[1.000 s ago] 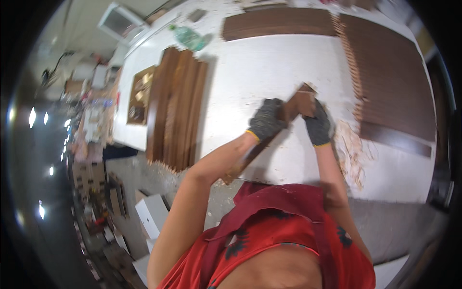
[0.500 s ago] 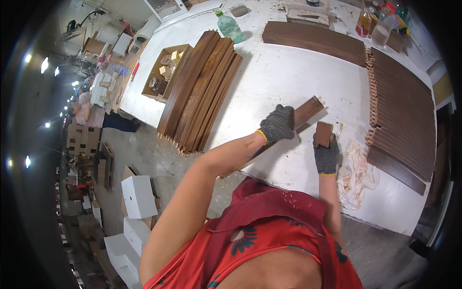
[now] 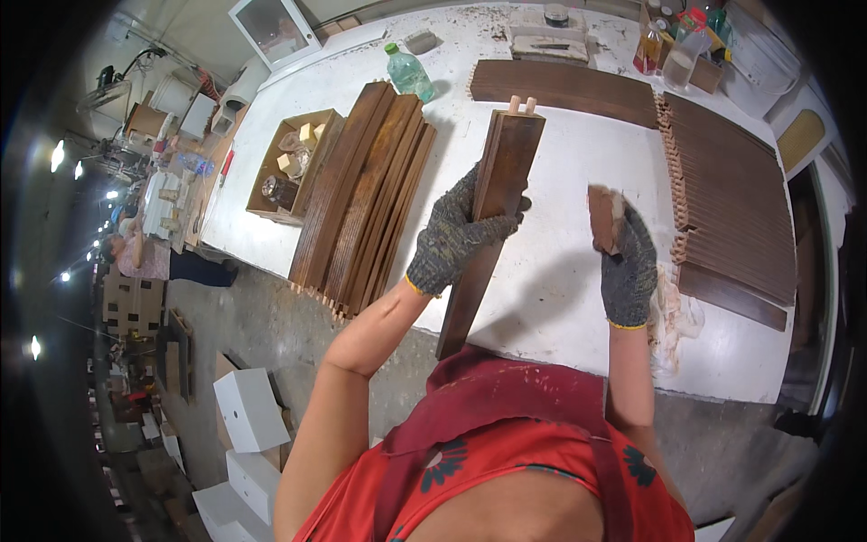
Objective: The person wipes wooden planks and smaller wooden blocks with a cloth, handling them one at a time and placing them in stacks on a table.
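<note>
My left hand (image 3: pixel 461 230), in a dark grey knit glove, is wrapped round a dark brown wooden slat (image 3: pixel 504 172). The slat is raised off the table and tilted, two pale dowels sticking out of its far end. In the matching glove, my right hand (image 3: pixel 629 271) grips a small reddish-brown sanding pad (image 3: pixel 605 219), held apart from the slat. A stained white rag (image 3: pixel 666 325) lies beside my right wrist. To the left is a stack of brown slats (image 3: pixel 361 199); on the right, a long row of dowel-ended slats (image 3: pixel 736 203) lies side by side.
The white table (image 3: pixel 560 271) carries a cardboard box (image 3: pixel 316 167) of small blocks and a jar, a green bottle (image 3: pixel 409 72), and another group of slats (image 3: pixel 564 88) at the back. Several bottles (image 3: pixel 684 50) crowd the far right. White boxes (image 3: pixel 251 411) stand on the floor; a person (image 3: pixel 149 253) is far left.
My left hand has lifted the slat from low over the table and turned it more upright, dowels pointing away. My right hand, still with the pad, has turned and shifted slightly.
</note>
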The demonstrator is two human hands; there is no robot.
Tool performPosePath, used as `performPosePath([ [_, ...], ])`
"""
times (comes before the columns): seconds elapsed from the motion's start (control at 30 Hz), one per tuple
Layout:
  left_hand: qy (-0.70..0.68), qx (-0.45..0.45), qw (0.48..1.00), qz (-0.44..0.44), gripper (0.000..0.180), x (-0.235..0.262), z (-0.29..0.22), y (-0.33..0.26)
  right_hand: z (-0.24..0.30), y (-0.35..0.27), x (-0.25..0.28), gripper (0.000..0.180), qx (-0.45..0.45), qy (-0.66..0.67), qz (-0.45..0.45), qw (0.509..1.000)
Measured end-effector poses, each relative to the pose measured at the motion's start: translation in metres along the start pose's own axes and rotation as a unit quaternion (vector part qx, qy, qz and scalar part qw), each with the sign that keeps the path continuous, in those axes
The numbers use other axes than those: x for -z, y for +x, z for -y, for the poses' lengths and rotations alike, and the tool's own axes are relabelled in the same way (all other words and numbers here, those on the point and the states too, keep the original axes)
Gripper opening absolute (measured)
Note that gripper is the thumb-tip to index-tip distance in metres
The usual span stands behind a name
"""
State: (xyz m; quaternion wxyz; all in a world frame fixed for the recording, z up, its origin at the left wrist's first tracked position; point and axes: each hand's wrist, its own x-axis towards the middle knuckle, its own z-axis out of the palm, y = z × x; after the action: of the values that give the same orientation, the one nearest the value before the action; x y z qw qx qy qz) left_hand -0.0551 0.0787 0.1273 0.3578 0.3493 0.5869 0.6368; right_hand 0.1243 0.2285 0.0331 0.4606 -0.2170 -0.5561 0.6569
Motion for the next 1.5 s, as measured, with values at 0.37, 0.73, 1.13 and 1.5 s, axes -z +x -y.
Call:
performPosePath([
  [0.37, 0.119, -0.054, 0.989, -0.071, 0.08, -0.006, -0.03, -0.029, 0.118, 0.021, -0.131, 0.043, 0.306, -0.11, 0.028, 0.945],
  [0.73, 0.105, -0.064, 0.991, -0.06, 0.081, -0.013, -0.022, -0.035, 0.103, 0.061, -0.119, 0.021, 0.245, -0.14, -0.007, 0.959],
  [1.13, 0.107, -0.049, 0.991, -0.064, 0.081, -0.02, -0.032, -0.032, 0.118, 0.041, -0.121, 0.029, 0.364, -0.183, -0.008, 0.913],
  [1.5, -0.127, -0.102, 0.986, 0.034, 0.059, 0.007, -0.051, -0.012, 0.076, 0.078, -0.101, 0.02, 0.107, -0.127, -0.023, 0.986],
])
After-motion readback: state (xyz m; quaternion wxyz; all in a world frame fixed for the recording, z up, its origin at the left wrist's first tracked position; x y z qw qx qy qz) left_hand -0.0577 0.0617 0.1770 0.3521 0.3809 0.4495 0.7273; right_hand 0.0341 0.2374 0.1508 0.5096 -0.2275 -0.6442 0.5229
